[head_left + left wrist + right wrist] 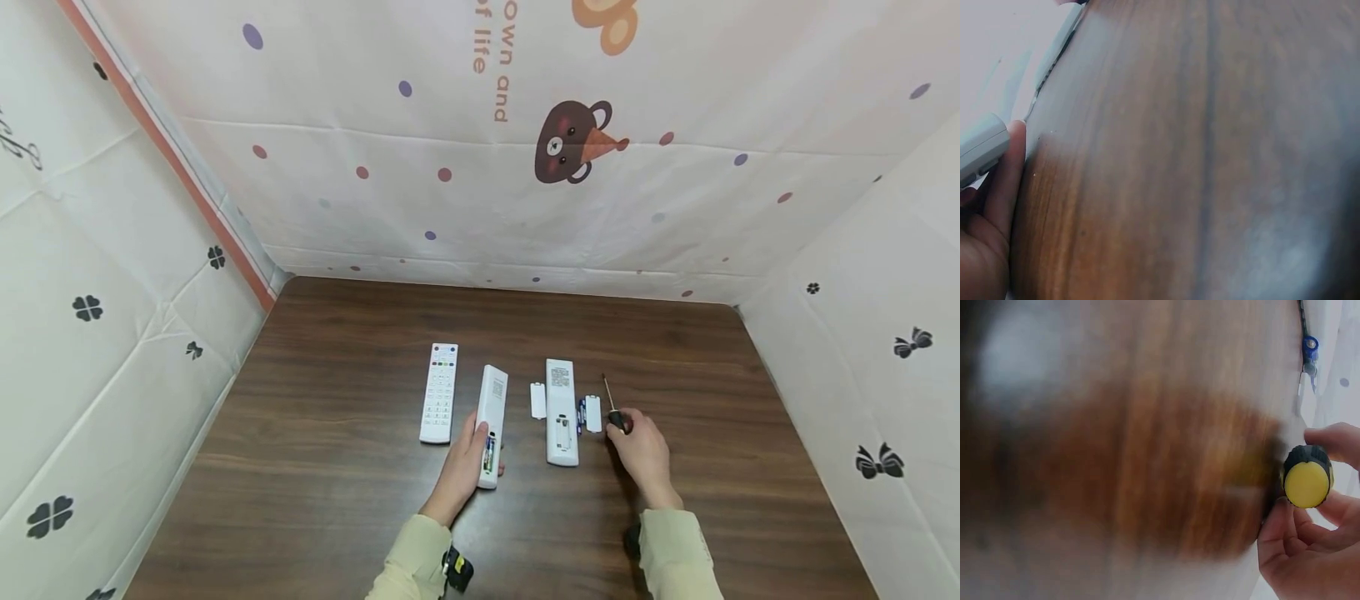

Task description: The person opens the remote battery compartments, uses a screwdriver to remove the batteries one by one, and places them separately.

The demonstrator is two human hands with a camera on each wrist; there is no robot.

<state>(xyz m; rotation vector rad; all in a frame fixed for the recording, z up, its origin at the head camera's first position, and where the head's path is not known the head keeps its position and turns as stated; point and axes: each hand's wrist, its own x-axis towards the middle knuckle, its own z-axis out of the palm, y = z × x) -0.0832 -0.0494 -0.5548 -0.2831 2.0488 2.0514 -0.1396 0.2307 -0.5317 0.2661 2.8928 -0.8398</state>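
My left hand (461, 467) holds a white remote control (492, 396) with its back up. Its battery compartment is uncovered and batteries (489, 454) show inside. In the left wrist view, the end of this remote (982, 149) appears at the left edge. My right hand (647, 450) pinches the black handle of a screwdriver (615, 418), whose thin shaft points away from me. The handle's yellow end (1307, 485) faces the camera in the right wrist view. Between the hands, another white remote (560, 396) lies back up, its battery compartment uncovered and without batteries.
A third white remote (439, 392) lies buttons up at the left. One battery cover (537, 401) is left of the middle remote; another cover (593, 414) and loose blue batteries (581, 415) lie right of it. Printed cloth (450, 208) encloses the brown table (337, 500).
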